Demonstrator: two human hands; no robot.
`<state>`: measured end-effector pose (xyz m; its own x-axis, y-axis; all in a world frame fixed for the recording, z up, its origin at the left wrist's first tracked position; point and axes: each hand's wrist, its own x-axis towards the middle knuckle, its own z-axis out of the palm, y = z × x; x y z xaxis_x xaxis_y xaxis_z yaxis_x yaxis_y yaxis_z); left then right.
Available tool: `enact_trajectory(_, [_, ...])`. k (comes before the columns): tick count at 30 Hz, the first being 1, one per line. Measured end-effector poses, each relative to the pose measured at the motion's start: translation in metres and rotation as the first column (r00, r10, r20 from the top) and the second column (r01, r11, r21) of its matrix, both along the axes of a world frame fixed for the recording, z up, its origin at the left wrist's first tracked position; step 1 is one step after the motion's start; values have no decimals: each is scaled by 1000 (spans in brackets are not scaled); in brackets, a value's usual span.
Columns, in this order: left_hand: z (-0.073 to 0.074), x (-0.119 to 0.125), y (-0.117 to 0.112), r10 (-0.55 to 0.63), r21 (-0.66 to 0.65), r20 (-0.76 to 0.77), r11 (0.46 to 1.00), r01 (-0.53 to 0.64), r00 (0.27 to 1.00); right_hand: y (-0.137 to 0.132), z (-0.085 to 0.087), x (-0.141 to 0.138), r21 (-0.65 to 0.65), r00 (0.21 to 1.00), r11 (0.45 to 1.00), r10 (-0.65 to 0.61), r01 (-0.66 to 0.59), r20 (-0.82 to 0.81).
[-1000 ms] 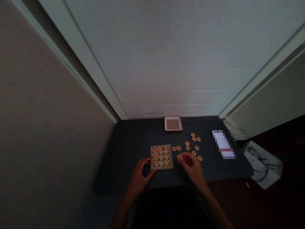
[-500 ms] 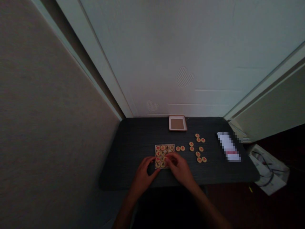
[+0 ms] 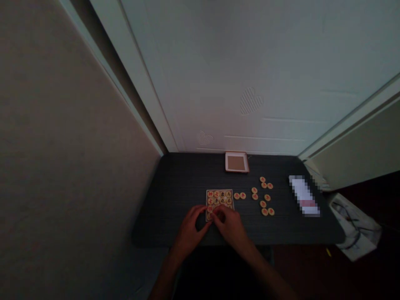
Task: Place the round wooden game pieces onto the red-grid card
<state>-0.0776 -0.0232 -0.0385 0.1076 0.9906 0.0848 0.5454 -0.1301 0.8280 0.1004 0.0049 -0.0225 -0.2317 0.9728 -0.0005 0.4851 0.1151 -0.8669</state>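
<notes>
A shallow square box point(image 3: 219, 190) holds round Chinese chess pieces in rows, with red and dark characters. My left hand point(image 3: 191, 228) grips its near left corner, index finger at the left edge and thumb by the near edge. Over the near rows, my right hand point(image 3: 230, 223) is closed, thumb and fingertips pinched at a Chinese chess piece point(image 3: 210, 216) near that corner. The right hand hides most of the near rows. Two loose Chinese chess pieces point(image 3: 240, 196) lie just right of the box.
Several more loose pieces point(image 3: 263, 204) are scattered on the dark table point(image 3: 175, 179) to the right. An open box lid point(image 3: 236, 163) lies at the back edge against the white door. A pixelated pale object point(image 3: 304, 196) lies at the right; a white bag point(image 3: 356, 229) is beyond the table.
My right hand has shifted left across the near rows toward the left hand, uncovering pieces on the box's right side. My left hand stays at the corner. The view has turned slightly.
</notes>
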Motion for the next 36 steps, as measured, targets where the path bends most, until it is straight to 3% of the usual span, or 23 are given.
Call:
enact_trajectory(13, [1, 0, 2, 2, 5, 11, 1000, -2, 1000, -2, -9, -5, 88, 992, 996, -7, -4, 127])
enact_trajectory(22, [6, 5, 3, 70, -31, -3, 997, -70, 998, 1, -11, 1, 72, 999, 996, -54, 54, -4])
enact_trajectory(27, [4, 4, 6, 66, -30, -15, 997, -66, 998, 3, -8, 2, 49, 999, 999, -7, 9, -43])
enact_trajectory(36, [2, 3, 7, 64, -45, -18, 997, -65, 998, 9, -9, 3, 117, 998, 992, -29, 35, -49])
